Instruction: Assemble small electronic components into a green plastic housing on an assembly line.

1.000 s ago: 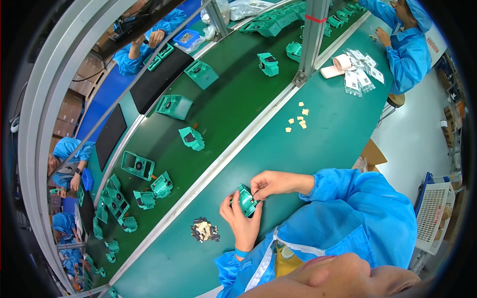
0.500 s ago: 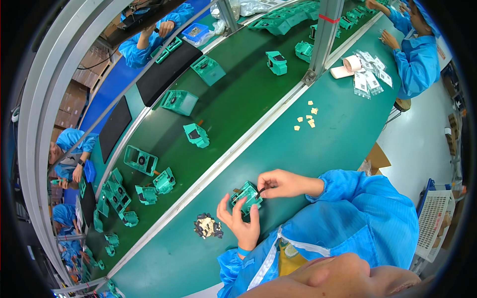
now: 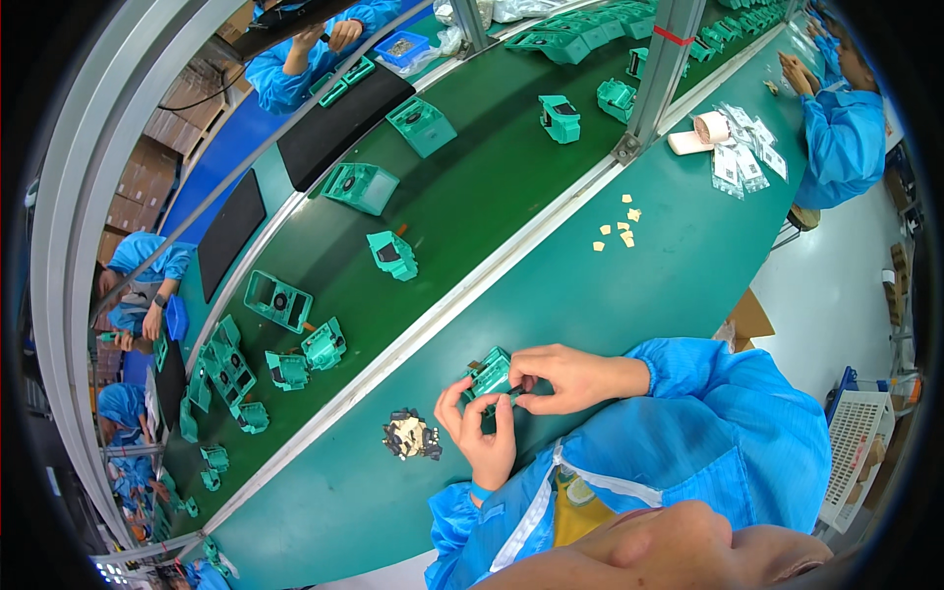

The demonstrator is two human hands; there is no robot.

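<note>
A small green plastic housing (image 3: 491,371) rests on the green table in front of me. My left hand (image 3: 482,440) curls around its near left side, with thumb and fingertips against it. From the right, my right hand (image 3: 570,380) reaches over the housing's near end, its fingers pinched on a small black part (image 3: 516,391). The fingers partly hide that part, so its exact shape and whether it touches the housing cannot be told. Left of my hands lies a small heap of black and cream pieces (image 3: 410,435).
Beyond a pale metal rail (image 3: 472,280), a green conveyor belt (image 3: 452,206) carries several green housings (image 3: 393,256). Loose cream pieces (image 3: 627,236) and small clear bags (image 3: 742,162) lie farther right on my table. A metal post (image 3: 654,88) rises at the rail. Co-workers in blue sit around the line.
My right hand has lowered toward my left hand, and the fingertips are now close together at the housing's near end. The housing has shifted slightly. The whole view has shifted a little.
</note>
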